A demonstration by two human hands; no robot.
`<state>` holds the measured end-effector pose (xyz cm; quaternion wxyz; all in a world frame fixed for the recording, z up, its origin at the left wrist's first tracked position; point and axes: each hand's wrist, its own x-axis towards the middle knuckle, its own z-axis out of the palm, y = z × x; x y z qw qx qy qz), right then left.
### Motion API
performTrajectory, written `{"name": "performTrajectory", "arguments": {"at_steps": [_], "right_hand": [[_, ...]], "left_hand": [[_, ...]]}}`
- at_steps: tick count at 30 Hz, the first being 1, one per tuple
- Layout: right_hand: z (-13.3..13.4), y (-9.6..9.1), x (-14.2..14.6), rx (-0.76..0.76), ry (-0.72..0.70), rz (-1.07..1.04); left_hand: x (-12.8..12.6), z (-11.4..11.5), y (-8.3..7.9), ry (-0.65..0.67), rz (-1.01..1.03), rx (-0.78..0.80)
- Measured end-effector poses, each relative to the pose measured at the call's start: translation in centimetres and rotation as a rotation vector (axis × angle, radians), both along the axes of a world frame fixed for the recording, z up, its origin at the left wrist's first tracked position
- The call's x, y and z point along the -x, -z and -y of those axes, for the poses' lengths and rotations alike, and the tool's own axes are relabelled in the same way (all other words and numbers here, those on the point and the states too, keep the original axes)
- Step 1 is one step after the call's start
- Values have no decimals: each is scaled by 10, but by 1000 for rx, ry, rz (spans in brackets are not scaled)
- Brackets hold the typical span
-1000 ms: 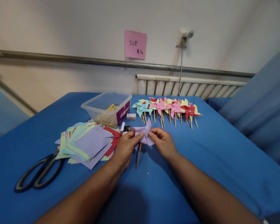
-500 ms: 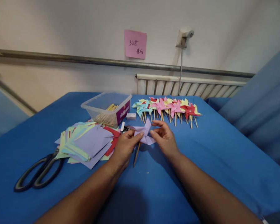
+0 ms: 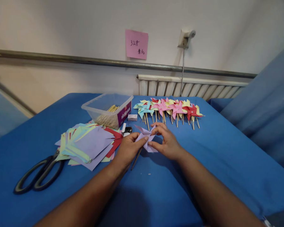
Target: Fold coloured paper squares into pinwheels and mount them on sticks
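Note:
My left hand (image 3: 128, 149) pinches a light purple paper pinwheel (image 3: 151, 148) near its middle, thumb on top. A thin wooden stick (image 3: 136, 159) slants down from the pinwheel beside the left fingers. On the right side, my right hand (image 3: 168, 142) grips the paper blades between thumb and fingertips, its fingers curled around them. The pinwheel's centre is partly covered by the fingers. Just left of it stand a small opened white box (image 3: 123, 128) and a dark shiny packet (image 3: 128, 130); the packet's contents are too small to make out.
Coloured paper sheets (image 3: 92, 143) are piled at left over the blades of large scissors (image 3: 39, 173). A clear plastic tub (image 3: 90, 108) holds wooden sticks. Finished pinwheels (image 3: 162, 106) lie in rows at the back. A small white box (image 3: 132, 117) sits by the tub on the blue cloth (image 3: 217, 164).
My right hand has moved left onto the pinwheel and now grips its blades. The pinwheel has turned, and its stick's lower end has swung slightly left.

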<state>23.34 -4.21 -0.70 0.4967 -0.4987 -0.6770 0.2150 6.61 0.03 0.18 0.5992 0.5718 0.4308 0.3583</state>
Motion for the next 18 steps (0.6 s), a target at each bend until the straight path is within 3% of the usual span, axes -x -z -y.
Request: {"name": "performTrajectory", "arguments": {"at_steps": [9, 18], "right_hand": [[-9, 11, -5, 235, -266, -445], [-8, 10, -3, 326, -309, -679]], "left_hand": [[1, 1, 3, 68, 61, 93], [-1, 5, 3, 105, 182, 273]]}}
